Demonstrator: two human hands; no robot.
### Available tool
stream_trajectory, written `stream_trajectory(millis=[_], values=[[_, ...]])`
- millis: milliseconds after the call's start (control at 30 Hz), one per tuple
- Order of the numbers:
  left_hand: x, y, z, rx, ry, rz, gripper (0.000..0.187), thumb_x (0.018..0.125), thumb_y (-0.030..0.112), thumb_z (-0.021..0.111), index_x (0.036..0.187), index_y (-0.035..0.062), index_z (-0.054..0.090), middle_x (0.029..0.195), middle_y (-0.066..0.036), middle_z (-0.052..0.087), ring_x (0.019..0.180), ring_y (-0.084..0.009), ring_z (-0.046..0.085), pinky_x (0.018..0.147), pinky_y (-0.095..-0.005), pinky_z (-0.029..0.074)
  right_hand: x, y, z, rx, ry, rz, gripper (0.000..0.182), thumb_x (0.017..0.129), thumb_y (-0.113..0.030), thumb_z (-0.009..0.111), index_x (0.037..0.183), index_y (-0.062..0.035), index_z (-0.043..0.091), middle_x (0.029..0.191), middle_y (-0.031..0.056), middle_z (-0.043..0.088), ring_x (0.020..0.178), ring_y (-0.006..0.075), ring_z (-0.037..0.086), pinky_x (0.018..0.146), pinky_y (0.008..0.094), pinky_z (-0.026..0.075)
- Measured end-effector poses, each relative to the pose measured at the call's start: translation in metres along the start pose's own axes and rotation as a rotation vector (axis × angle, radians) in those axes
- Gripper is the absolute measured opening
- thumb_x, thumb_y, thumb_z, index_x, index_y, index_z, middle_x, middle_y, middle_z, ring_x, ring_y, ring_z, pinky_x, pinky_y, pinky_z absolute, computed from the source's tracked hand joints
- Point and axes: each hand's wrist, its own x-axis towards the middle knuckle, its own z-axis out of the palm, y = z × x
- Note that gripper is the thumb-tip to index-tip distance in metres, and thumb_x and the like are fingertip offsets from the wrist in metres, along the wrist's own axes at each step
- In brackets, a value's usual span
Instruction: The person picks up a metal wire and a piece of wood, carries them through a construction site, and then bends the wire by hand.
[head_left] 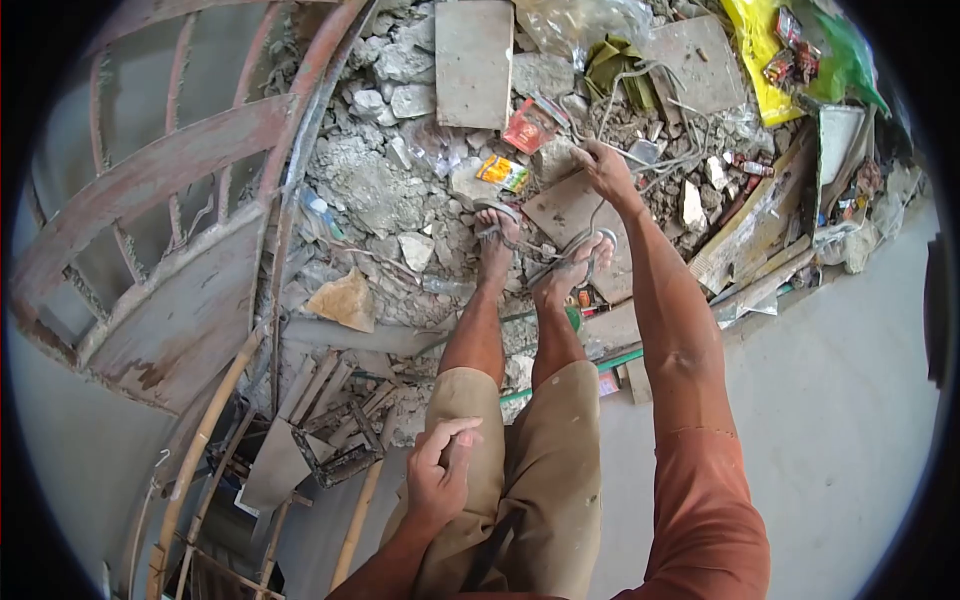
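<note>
Out over the rubble, my right hand (607, 170) is closed on a thin grey cord (598, 212), which hangs down from it toward my sandalled feet. More of the tangled cord (690, 150) lies to the right of this hand. My left hand (440, 480) is held over my left thigh with its fingers bent; whether anything is between them I cannot make out. A red packet (533, 125) and an orange packet (502, 173) lie on the debris left of my right hand. Below it is a flat brown board (570, 215).
Broken concrete (370, 190) surrounds my feet. A rusty metal frame (165, 165) stands at the left, with bamboo poles (210, 415) below it. A pale slab (473, 65) lies at the top, and yellow plastic (757, 65) with other rubbish lies at the upper right.
</note>
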Motion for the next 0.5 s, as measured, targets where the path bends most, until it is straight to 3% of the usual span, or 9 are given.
stream_trajectory(millis=[200, 300, 400, 500], values=[[0.016, 0.001, -0.009, 0.016, -0.046, 0.004, 0.016, 0.093, 0.009, 0.052, 0.103, 0.0018, 0.063, 0.080, -0.011, 0.064, 0.073, -0.0216, 0.061, 0.070, -0.0309, 0.046, 0.002, -0.015, 0.002, -0.075, -0.004, 0.171, 0.047, 0.082, -0.050, 0.062, 0.089, -0.0035, 0.063, 0.085, 0.0241, 0.065, 0.086, 0.0410, 0.062, 0.078, 0.0467, 0.048], [0.025, 0.013, -0.012, 0.011, -0.045, 0.003, 0.017, 0.094, 0.011, 0.052, 0.103, 0.0018, 0.063, 0.080, -0.011, 0.064, 0.073, -0.0216, 0.061, 0.070, -0.0309, 0.047, 0.000, -0.015, 0.007, -0.145, 0.057, 0.231, 0.039, 0.078, -0.041, 0.061, 0.080, -0.0022, 0.061, 0.077, 0.0232, 0.063, 0.078, 0.0409, 0.061, 0.072, 0.0471, 0.047], [0.033, 0.024, -0.012, 0.010, -0.082, -0.119, 0.018, 0.095, 0.011, 0.050, 0.101, 0.0001, 0.063, 0.080, -0.008, 0.064, 0.076, -0.0155, 0.059, 0.074, -0.0286, 0.046, -0.001, -0.020, 0.011, -0.106, 0.122, 0.251, 0.033, 0.076, -0.035, 0.058, 0.078, -0.0020, 0.060, 0.075, 0.0222, 0.061, 0.075, 0.0409, 0.060, 0.070, 0.0472, 0.046], [0.048, 0.027, -0.014, 0.125, -0.097, 0.038, 0.017, 0.095, 0.011, 0.051, 0.100, 0.0011, 0.064, 0.079, -0.009, 0.064, 0.074, -0.0178, 0.060, 0.073, -0.0296, 0.046, -0.002, -0.022, 0.013, -0.121, 0.155, 0.246, 0.029, 0.074, -0.031, 0.058, 0.078, -0.0024, 0.059, 0.077, 0.0207, 0.061, 0.078, 0.0394, 0.059, 0.071, 0.0465, 0.045]])
